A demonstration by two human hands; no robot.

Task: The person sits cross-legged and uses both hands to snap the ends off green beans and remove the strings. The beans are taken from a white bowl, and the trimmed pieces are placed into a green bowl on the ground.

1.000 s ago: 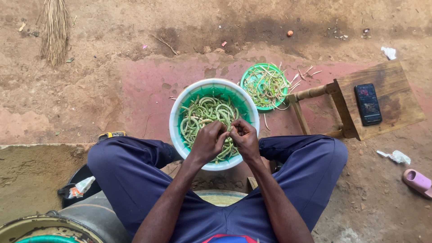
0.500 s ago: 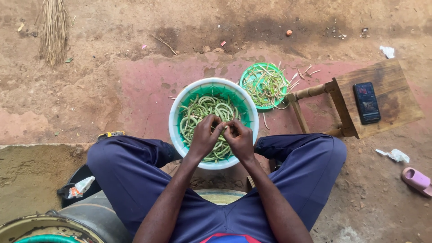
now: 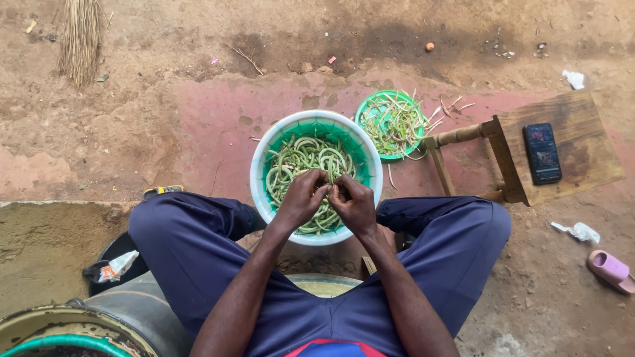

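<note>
A round bowl (image 3: 259, 165) with a white rim and green inside sits on the ground between my knees, full of long green bean pods (image 3: 301, 158). Over its near half my left hand (image 3: 301, 198) and my right hand (image 3: 352, 201) are pressed together, fingers pinched on one bean pod between them. Behind and to the right lies a smaller green plate (image 3: 370, 112) heaped with pod strings and trimmings.
A small wooden stool (image 3: 562, 149) lies tipped at the right with a black phone (image 3: 542, 153) on it. Nearby are a pink slipper (image 3: 612, 270) and crumpled paper (image 3: 577, 231). A straw broom (image 3: 81, 39) lies far left. A large metal basin (image 3: 73, 327) is at lower left.
Both hands stay pressed together over the bowl, working the pod and shifting slightly away from my body. The view has tilted a little.
</note>
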